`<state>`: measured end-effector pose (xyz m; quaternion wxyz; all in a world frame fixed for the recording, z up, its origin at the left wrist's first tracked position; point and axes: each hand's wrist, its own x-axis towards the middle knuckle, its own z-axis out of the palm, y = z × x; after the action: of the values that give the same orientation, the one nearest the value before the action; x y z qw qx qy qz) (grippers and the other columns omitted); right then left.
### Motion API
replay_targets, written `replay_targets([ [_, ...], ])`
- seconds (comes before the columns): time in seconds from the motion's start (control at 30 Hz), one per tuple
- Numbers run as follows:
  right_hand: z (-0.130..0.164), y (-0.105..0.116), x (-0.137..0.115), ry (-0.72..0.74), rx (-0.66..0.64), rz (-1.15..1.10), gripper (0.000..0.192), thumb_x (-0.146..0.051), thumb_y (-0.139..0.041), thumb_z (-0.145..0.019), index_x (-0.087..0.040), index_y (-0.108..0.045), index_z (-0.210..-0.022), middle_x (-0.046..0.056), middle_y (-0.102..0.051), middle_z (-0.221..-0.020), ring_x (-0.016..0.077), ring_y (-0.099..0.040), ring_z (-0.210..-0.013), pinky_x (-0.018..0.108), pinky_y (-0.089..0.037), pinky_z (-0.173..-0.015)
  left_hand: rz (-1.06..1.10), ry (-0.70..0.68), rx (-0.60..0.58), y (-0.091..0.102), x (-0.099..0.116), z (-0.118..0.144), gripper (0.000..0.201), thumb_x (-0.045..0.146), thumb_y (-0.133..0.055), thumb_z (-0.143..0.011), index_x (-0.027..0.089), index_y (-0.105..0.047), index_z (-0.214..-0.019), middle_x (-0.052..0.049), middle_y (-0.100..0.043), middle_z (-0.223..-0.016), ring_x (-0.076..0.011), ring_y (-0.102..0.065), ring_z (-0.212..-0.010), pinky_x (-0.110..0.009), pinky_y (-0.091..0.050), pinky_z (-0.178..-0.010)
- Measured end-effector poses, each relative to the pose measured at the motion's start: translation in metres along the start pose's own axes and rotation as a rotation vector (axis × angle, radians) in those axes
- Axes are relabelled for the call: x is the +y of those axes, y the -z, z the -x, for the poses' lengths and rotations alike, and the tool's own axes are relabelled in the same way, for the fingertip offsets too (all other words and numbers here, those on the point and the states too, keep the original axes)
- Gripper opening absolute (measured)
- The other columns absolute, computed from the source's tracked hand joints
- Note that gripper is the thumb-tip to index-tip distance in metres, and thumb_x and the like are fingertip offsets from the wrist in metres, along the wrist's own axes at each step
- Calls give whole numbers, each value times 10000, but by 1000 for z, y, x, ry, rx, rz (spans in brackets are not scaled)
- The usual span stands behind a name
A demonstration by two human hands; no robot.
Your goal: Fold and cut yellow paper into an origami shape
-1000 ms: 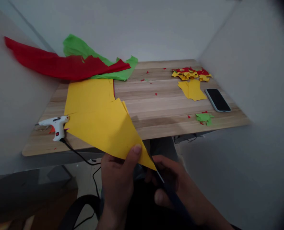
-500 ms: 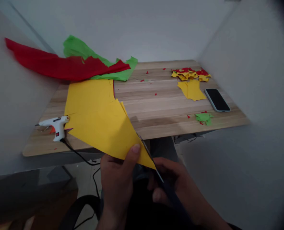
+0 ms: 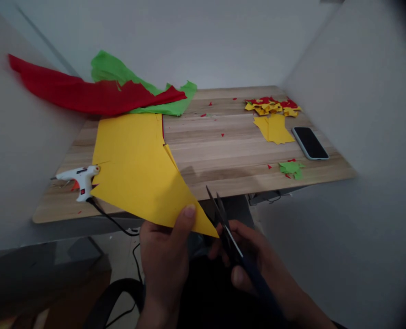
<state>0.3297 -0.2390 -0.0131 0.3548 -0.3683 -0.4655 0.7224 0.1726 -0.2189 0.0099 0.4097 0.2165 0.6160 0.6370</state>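
Observation:
My left hand (image 3: 167, 256) pinches the near pointed corner of a large yellow paper sheet (image 3: 137, 178), thumb on top. The sheet reaches from the wooden desk (image 3: 230, 155) out over its front edge toward me. My right hand (image 3: 258, 265) grips a pair of dark-handled scissors (image 3: 227, 228). Their blades stand slightly apart just right of the sheet's tip, pointing away from me, not on the paper.
A white glue gun (image 3: 79, 178) with a black cord lies at the desk's left front. Red (image 3: 86, 93) and green (image 3: 120, 75) sheets pile at the back left. Yellow and red cut pieces (image 3: 273, 112), a phone (image 3: 309, 142) and green scraps (image 3: 292, 168) lie right. White walls enclose the desk.
The scissors have come out from under the sheet's edge and now stand to the right of its tip with blades parted. The left hand and sheet shifted slightly left.

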Motion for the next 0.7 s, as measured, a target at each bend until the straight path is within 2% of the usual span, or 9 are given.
replay_targets([
  [0.17,8,-1,8,-94,-7,51,377,-340,-805,-712,-260,-675,-1056,6,-662,-876,151,-594,-763,278,-481,-689,58,3,-24,3,-2,-1,190,329,-842,-692,214,-730,-795,-9,-771,-817,-145,-727,-734,-209,-597,-660],
  [0.27,11,-3,11,-104,-12,42,414,-345,-800,-718,-255,-657,-1096,9,-671,-861,146,-594,-727,272,-484,-656,45,-30,-17,1,-3,-2,183,329,-837,-703,208,-726,-783,5,-756,-744,-126,-701,-648,-192,-575,-591],
  [0.37,5,-5,10,-25,117,-14,414,-360,-787,-753,-251,-610,-1112,16,-695,-877,140,-615,-719,263,-499,-657,59,-53,-16,-3,-2,0,182,317,-826,-716,206,-685,-690,39,-668,-569,-91,-598,-484,-175,-504,-464],
  [0.43,-3,-6,5,53,273,-53,376,-338,-778,-778,-262,-576,-1086,7,-705,-901,134,-637,-748,260,-515,-699,63,-64,-24,-5,-3,1,204,329,-822,-721,198,-671,-680,46,-637,-538,-83,-560,-439,-176,-478,-427],
  [0.5,-12,-9,-2,119,368,-69,364,-284,-785,-774,-273,-558,-1058,-16,-701,-890,124,-646,-767,246,-523,-719,31,-62,-49,-5,-4,3,227,354,-813,-732,187,-669,-677,38,-643,-539,-90,-574,-438,-178,-487,-425],
  [0.6,-22,-14,-16,168,353,-61,346,-217,-781,-746,-268,-568,-1013,-42,-678,-813,106,-634,-710,215,-526,-655,-18,-24,-93,-4,-4,4,223,359,-796,-750,181,-682,-682,20,-670,-553,-111,-621,-474,-182,-522,-458],
  [0.7,-28,-20,-26,164,331,-27,303,-197,-769,-736,-254,-576,-963,-51,-656,-745,100,-608,-631,210,-522,-588,-18,-75,-82,-2,-3,3,203,356,-808,-721,185,-700,-702,13,-699,-588,-120,-638,-489,-187,-535,-474],
])
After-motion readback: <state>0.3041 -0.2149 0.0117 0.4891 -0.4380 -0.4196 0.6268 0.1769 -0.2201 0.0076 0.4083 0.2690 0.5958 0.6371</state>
